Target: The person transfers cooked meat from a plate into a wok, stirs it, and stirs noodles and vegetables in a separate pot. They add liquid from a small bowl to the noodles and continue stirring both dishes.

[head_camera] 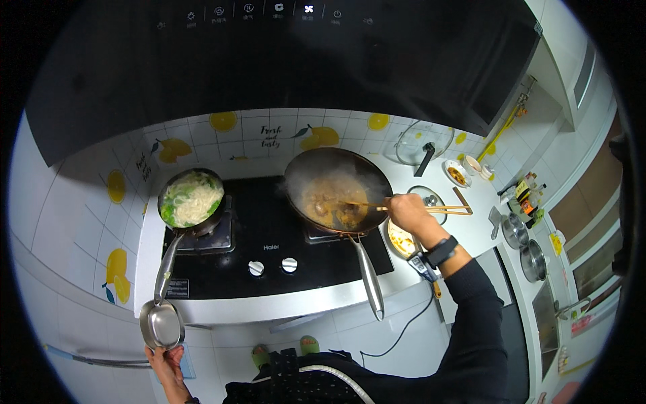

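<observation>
My right hand grips a pair of wooden chopsticks, their tips down in the wok. A steaming brown sauce with lumps of food lies in the wok, whose metal handle points toward me. At the lower left my left hand holds a small stainless steel bowl by its near rim. Nothing shows inside that bowl. Just beyond it is the handle end of a smaller pan on the left burner, filled with pale noodles and green leafy vegetables.
Both pans stand on a black Haier gas hob. Right of the wok are a plate of yellow-white food, glass lids, and a small dish. Bottles and metal bowls stand farther right. A range hood overhangs the hob.
</observation>
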### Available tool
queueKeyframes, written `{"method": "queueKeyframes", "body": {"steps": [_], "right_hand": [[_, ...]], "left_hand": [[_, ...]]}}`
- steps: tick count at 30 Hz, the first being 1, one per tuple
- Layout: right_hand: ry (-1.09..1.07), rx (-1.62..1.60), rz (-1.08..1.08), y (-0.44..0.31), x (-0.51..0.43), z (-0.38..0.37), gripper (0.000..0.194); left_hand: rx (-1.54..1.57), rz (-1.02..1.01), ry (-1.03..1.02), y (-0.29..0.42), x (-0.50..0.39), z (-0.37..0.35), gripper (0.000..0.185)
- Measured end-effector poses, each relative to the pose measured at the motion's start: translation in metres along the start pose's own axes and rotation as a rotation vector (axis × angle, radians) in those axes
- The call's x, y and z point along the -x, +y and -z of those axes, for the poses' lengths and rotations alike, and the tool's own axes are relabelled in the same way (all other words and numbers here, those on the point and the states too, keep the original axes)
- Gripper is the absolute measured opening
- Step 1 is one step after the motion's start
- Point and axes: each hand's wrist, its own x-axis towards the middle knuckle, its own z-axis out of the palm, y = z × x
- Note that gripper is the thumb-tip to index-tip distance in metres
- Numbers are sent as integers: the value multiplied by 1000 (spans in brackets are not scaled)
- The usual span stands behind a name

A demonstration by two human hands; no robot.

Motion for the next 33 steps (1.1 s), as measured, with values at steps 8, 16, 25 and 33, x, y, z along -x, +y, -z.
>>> {"method": "queueKeyframes", "body": {"steps": [8, 16, 25, 33], "right_hand": [[-94, 94, -4, -11, 33, -29, 16], [104, -317, -354, -26, 84, 11, 37], [134, -902, -847, -88, 173, -14, 17], [196, -1072, -919, -146, 209, -63, 16]], "left_hand": [[-18, 8, -17, 7, 0, -1, 47], [-63, -60, -25, 27, -3, -3, 42], [-100, -56, -84, 61, -25, -9, 44], [-119, -41, -223, 86, -49, -41, 40]]}}
